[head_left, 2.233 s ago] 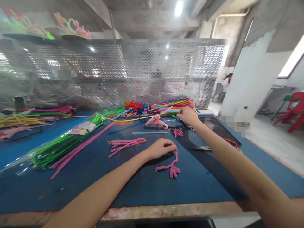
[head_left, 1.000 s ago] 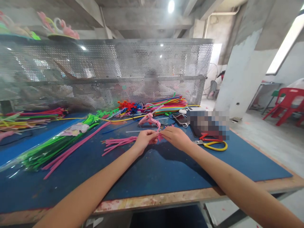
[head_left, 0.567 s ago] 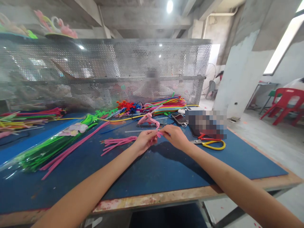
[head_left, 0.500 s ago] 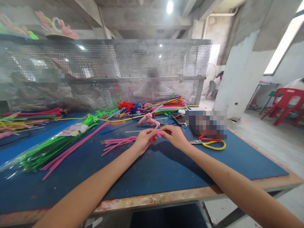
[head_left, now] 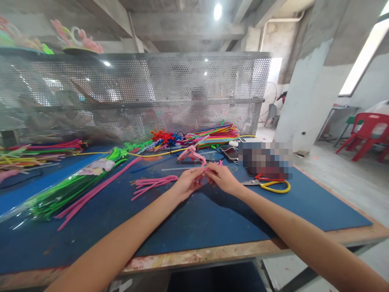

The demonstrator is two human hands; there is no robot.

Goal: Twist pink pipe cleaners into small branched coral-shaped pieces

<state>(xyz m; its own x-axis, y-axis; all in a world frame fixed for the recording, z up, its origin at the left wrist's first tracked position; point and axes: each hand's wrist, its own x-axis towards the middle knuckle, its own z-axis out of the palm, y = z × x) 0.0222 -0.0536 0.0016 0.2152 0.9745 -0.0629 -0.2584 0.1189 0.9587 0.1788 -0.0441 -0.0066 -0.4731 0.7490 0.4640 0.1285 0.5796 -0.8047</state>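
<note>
My left hand (head_left: 189,181) and my right hand (head_left: 224,177) meet over the middle of the mat, fingertips pinched together. Between them is a small piece of pink pipe cleaner (head_left: 205,167), mostly hidden by the fingers. Just beyond my fingertips lies a pink glue gun (head_left: 191,153). Several cut pink pipe cleaners (head_left: 153,183) lie in a loose bunch left of my left hand. To the right of my right hand rest scissors (head_left: 275,186) with yellow and red handles.
A clear bag of green pipe cleaners (head_left: 63,190) and long pink ones (head_left: 97,194) lie on the left. Multicoloured bundles (head_left: 215,135) line the back by a perforated metal screen (head_left: 170,81). A phone (head_left: 230,153) lies behind my right hand. Red chairs (head_left: 370,129) stand far right.
My fingers have shifted on the pink pipe cleaner, and less of it shows below the fingertips. My right fingers are curled in more. The view has moved slightly.
</note>
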